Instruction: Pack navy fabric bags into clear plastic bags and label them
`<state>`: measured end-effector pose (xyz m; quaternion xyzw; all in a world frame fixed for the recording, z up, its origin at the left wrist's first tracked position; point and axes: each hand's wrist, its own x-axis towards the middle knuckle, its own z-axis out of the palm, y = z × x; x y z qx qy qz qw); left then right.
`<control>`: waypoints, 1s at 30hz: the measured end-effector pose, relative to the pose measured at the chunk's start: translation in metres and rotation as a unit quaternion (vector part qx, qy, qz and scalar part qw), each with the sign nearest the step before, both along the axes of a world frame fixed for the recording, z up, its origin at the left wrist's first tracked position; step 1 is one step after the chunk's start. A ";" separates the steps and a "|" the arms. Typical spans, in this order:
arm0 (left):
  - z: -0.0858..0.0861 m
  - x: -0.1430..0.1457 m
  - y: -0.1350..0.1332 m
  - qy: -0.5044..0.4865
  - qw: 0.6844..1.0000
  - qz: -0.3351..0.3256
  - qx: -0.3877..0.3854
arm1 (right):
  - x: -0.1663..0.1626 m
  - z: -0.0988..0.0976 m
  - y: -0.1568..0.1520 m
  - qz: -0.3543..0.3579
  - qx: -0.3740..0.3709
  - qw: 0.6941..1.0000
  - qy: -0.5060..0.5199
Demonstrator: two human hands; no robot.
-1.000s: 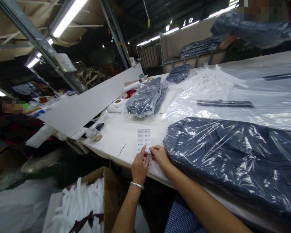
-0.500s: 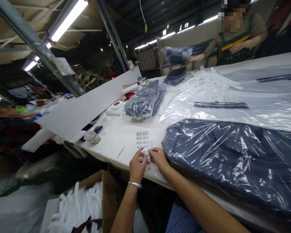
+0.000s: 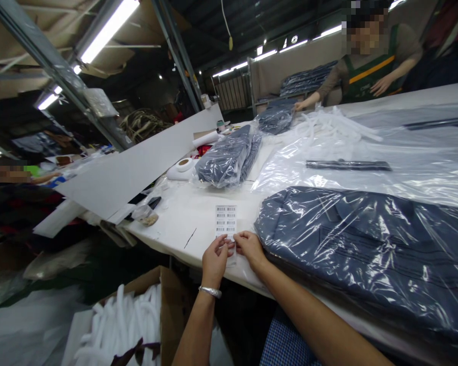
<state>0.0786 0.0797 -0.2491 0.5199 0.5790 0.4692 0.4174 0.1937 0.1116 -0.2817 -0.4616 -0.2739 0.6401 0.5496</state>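
Observation:
A white sheet of barcode labels (image 3: 226, 218) lies on the table at its near edge, its printed rows running up and away from me. Over its lower part, my left hand (image 3: 216, 256) has curled fingers, with thumb and fingertips closed at the paper. From the other side, my right hand (image 3: 249, 248) pinches at the right edge of the same sheet. Whether a single label is between the fingertips is too small to tell. Just right of my right hand lies a dark garment in a clear plastic bag (image 3: 359, 244).
More bagged dark garments (image 3: 225, 157) lie farther back beside a white tape roll (image 3: 181, 168). White strips (image 3: 336, 124) rest on plastic sheeting. A cardboard box (image 3: 171, 300) of white tubes stands below left. A co-worker (image 3: 370, 71) is across the table.
The co-worker's bagged garment has come down from the air onto the table. My left hand has shifted slightly left, and the label sheet has moved a little; my right hand stays nearly still.

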 end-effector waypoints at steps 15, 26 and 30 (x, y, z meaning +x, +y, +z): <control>-0.004 0.007 -0.008 0.258 0.954 0.061 0.143 | -0.005 -0.002 0.003 -0.018 0.007 1.000 0.005; -0.012 0.003 -0.015 0.186 0.964 0.071 0.177 | -0.008 -0.008 0.007 -0.058 0.012 0.997 -0.059; -0.003 0.005 -0.020 0.089 0.978 0.116 0.151 | -0.008 -0.011 0.013 -0.063 0.018 0.995 -0.072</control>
